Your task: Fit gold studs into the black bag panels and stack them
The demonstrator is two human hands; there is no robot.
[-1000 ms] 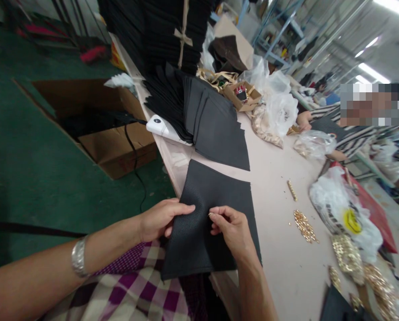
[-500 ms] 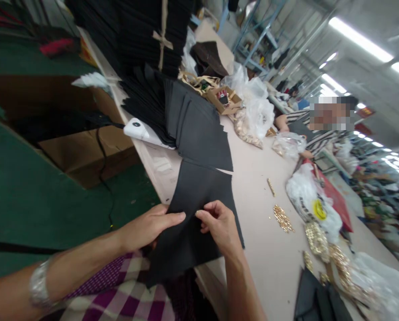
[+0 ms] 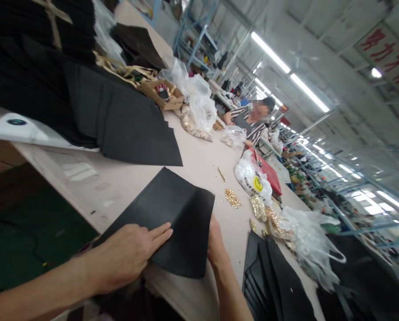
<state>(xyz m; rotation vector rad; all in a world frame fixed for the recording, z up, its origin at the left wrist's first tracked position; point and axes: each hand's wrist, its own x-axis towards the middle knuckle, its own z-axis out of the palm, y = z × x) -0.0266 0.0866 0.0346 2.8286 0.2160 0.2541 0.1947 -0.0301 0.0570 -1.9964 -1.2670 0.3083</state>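
Observation:
A black leather-like panel (image 3: pixel 182 218) lies at the table's near edge, its right part bent upward. My left hand (image 3: pixel 139 243) rests on it, index and middle fingers stretched flat on the surface; its thumb is hidden. At the panel's right edge my right hand (image 3: pixel 215 240) holds on, with its fingertips partly hidden behind the material. Beyond, a fanned stack of black panels (image 3: pixel 132 129) lies on the table. Small gold metal pieces (image 3: pixel 232 198) are heaped to the right, and a short gold strip (image 3: pixel 221 174) lies near them.
A white phone (image 3: pixel 35 131) lies partly under the stack. More black panels (image 3: pixel 269 272) sit at the right, near plastic bags (image 3: pixel 306 236) and gold pieces. A small cardboard box (image 3: pixel 164 93) stands farther back. Across the table is a person in a striped top (image 3: pixel 249 125).
The view has swung right. The panel has turned and lies apart from the stack. My right hand has moved from the panel's middle to its right edge; my left fingers now lie on top.

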